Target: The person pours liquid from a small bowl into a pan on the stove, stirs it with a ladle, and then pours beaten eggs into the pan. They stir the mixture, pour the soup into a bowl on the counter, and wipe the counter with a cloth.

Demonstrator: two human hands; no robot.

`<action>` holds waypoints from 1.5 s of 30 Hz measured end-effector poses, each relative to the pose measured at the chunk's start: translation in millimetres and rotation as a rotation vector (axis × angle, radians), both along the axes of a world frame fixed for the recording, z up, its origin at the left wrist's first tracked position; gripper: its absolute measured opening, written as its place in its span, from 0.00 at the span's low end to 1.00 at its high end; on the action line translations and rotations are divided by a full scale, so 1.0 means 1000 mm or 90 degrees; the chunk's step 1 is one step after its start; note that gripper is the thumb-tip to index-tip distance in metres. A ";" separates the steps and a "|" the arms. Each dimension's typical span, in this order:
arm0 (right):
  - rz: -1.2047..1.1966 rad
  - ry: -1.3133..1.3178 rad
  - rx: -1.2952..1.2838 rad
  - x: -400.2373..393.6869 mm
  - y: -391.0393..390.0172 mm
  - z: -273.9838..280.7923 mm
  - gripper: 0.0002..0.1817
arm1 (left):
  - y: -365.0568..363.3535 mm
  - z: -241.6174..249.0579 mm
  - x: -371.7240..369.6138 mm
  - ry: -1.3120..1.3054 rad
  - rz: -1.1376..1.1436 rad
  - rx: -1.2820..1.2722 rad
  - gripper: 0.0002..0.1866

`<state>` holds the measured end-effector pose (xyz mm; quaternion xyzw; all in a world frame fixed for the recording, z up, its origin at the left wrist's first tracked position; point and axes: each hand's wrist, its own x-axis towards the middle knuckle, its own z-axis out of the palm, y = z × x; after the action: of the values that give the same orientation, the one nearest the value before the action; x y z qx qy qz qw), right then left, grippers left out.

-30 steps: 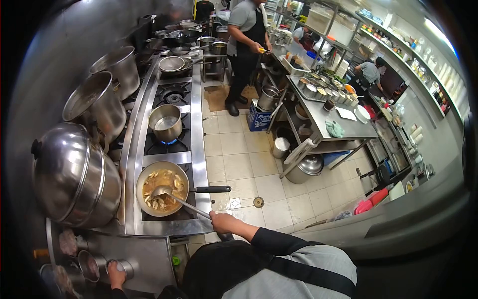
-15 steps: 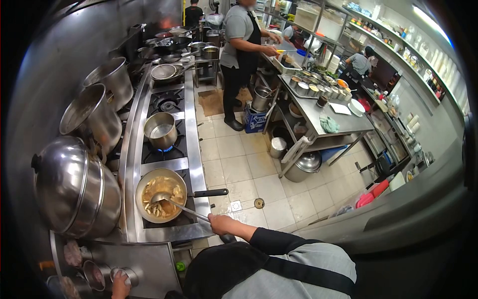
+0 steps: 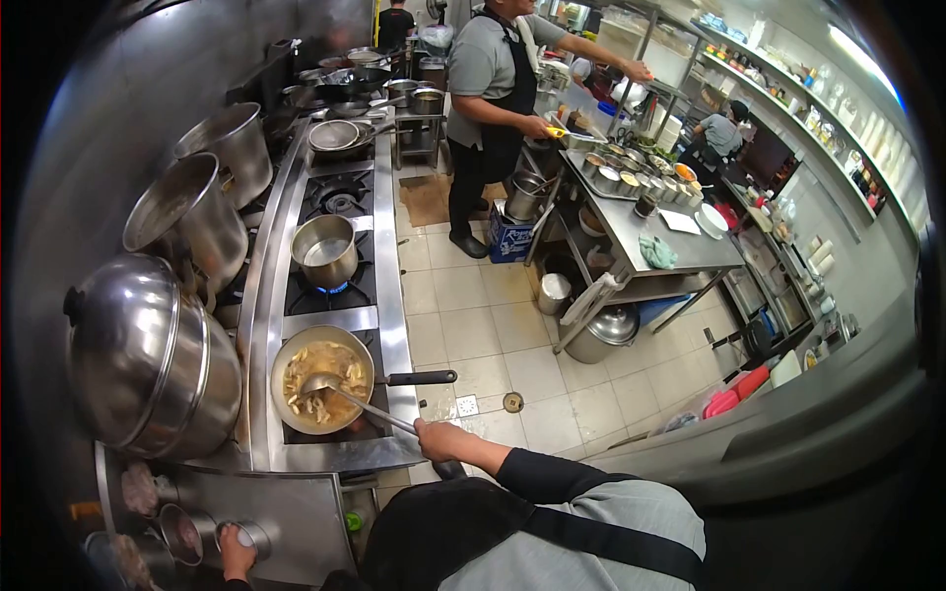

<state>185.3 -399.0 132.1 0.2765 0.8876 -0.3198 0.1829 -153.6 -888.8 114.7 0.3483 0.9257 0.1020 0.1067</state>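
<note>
My right hand (image 3: 439, 442) is closed around the handle of a long metal ladle (image 3: 367, 405). The ladle's bowl rests in brownish liquid with pale sliced pieces (image 3: 333, 370), inside a light-coloured frying pan (image 3: 363, 345) on the near burner. The pan's black handle (image 3: 422, 377) points right. At lower left, my left hand (image 3: 236, 554) reaches into a small round metal container (image 3: 258, 538), fingers curled together at its inside. Whatever the fingertips hold is hidden. Beside it stands another metal container (image 3: 169, 514) with pinkish contents.
A metal saucepan (image 3: 325, 252) sits over a blue flame behind the pan. Large steel pots (image 3: 187, 212) and a domed steamer (image 3: 148, 364) line the left wall. A co-worker (image 3: 498, 108) stands by a steel prep table (image 3: 680, 246) with several small containers.
My left hand has shifted slightly, its fingers lower in the small container. The ladle has moved a little in the pan. The co-worker's arm now stretches out to the right.
</note>
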 end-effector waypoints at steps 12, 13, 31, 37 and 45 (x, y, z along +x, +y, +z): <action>-0.009 0.052 0.019 0.003 0.019 0.008 0.18 | 0.008 0.017 0.008 0.010 0.136 -0.022 0.13; 0.015 0.058 0.033 0.001 0.021 0.007 0.18 | 0.005 0.014 0.001 0.022 0.141 -0.088 0.13; -0.009 0.030 0.032 0.009 0.011 0.022 0.18 | -0.023 -0.022 -0.012 0.017 0.074 -0.003 0.11; 0.005 0.031 0.024 0.007 0.016 0.019 0.18 | 0.004 0.061 0.011 -0.188 0.216 -0.033 0.17; 0.007 0.029 0.023 0.007 0.011 0.019 0.18 | -0.019 -0.011 -0.005 0.040 0.032 0.085 0.14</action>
<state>192.4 -388.2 151.1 0.2676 0.8986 -0.3091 0.1593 -158.4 -907.6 103.5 0.3344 0.9281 0.1555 0.0517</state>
